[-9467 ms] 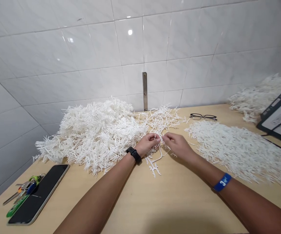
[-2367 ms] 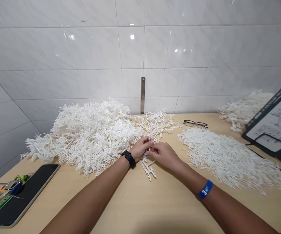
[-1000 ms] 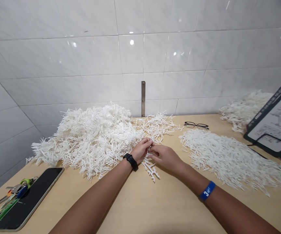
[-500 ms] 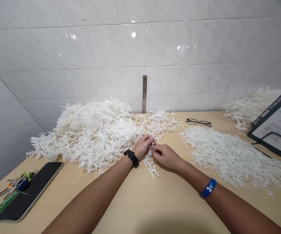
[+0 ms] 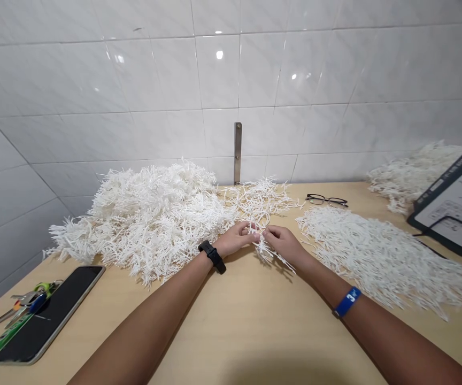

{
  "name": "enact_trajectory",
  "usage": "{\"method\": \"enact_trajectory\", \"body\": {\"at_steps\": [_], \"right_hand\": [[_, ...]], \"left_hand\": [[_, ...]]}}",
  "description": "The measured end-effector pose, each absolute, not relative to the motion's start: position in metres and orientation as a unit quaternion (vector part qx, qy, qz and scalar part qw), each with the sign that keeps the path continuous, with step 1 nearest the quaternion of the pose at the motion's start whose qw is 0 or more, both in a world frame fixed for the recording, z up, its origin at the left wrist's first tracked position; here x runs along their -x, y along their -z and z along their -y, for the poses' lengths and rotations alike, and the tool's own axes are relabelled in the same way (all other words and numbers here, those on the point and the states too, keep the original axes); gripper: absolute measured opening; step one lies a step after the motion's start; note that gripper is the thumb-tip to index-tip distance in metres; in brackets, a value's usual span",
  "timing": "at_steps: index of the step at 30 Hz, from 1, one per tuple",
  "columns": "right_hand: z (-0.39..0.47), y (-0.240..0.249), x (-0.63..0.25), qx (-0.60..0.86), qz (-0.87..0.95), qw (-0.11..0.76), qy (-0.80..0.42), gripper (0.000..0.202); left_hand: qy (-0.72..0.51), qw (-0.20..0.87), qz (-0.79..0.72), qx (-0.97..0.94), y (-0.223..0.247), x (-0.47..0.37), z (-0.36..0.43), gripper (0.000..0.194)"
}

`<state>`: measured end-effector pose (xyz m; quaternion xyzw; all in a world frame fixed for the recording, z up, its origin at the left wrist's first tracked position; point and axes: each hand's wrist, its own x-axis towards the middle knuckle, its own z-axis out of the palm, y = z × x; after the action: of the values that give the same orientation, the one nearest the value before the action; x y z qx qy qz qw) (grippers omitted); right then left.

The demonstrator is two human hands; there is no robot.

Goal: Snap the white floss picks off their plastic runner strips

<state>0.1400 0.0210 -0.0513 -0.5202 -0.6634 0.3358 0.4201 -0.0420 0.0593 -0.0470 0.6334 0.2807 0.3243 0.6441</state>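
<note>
Where the left hand (image 5: 239, 239) and the right hand (image 5: 285, 244) are close together: a small bunch of white sprigs (image 5: 269, 254) sits at the fingertips, above the middle of the wooden tabletop (image 5: 231, 331), fanning near and right.
Left hand grip: thumb and fingers pinched on the white sprigs.
Right hand grip: fingertips pinched on the same bunch; which strand each hand holds is too small to tell.
Left edge: it slants from near left up to the large pile (image 5: 154, 219), with a phone (image 5: 50, 318) just inside and keys (image 5: 26, 305) against the phone's left side.
Far edge: the tiled wall (image 5: 135, 80) bounds it; the loose pile (image 5: 261, 199) lies just near of it, touching the large pile.
Right side: the flat pile (image 5: 383, 256) spreads there, eyeglasses (image 5: 326, 200) just beyond its far end.
Room to move: widest over the wood between the forearms, toward the near side; tighter left, where the large pile is just beside the left hand.
Against half a second earlier: the bunch hung toward the near side, and now swings up to the right; the right hand sits slightly farther and more to the right; piles and phone keep their places.
</note>
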Motion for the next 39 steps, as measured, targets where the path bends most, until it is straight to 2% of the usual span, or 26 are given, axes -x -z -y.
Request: {"method": "enact_trajectory", "body": {"at_steps": [3, 7, 11, 18, 22, 28, 31, 34, 39], "right_hand": [[-0.022, 0.051, -0.138, 0.509, 0.670, 0.417, -0.343, 0.033], [-0.021, 0.051, -0.137, 0.501, 0.675, 0.431, -0.328, 0.034], [-0.022, 0.051, -0.139, 0.502, 0.674, 0.430, -0.330, 0.036], [-0.017, 0.048, -0.137, 0.507, 0.694, 0.422, -0.288, 0.032], [-0.012, 0.044, -0.134, 0.510, 0.687, 0.436, -0.278, 0.025], [-0.012, 0.046, -0.132, 0.533, 0.709, 0.368, -0.278, 0.030], [-0.014, 0.048, -0.133, 0.516, 0.719, 0.339, -0.319, 0.035], [-0.017, 0.051, -0.135, 0.476, 0.713, 0.351, -0.378, 0.040], [-0.020, 0.056, -0.135, 0.425, 0.677, 0.388, -0.459, 0.048]], "left_hand": [[-0.301, 0.621, -0.260, -0.676, 0.049, 0.042, -0.059, 0.041], [-0.288, 0.564, -0.285, -0.720, 0.050, 0.041, -0.058, 0.026], [-0.317, 0.551, -0.311, -0.706, 0.052, 0.041, -0.059, 0.017], [-0.342, 0.617, -0.339, -0.622, 0.052, 0.041, -0.059, 0.024], [-0.345, 0.591, -0.321, -0.655, 0.052, 0.041, -0.059, 0.017], [-0.331, 0.578, -0.258, -0.700, 0.052, 0.041, -0.060, 0.030], [-0.311, 0.568, -0.241, -0.723, 0.051, 0.042, -0.059, 0.034], [-0.295, 0.561, -0.245, -0.733, 0.049, 0.044, -0.059, 0.037], [-0.291, 0.613, -0.253, -0.690, 0.046, 0.046, -0.058, 0.027]]}}
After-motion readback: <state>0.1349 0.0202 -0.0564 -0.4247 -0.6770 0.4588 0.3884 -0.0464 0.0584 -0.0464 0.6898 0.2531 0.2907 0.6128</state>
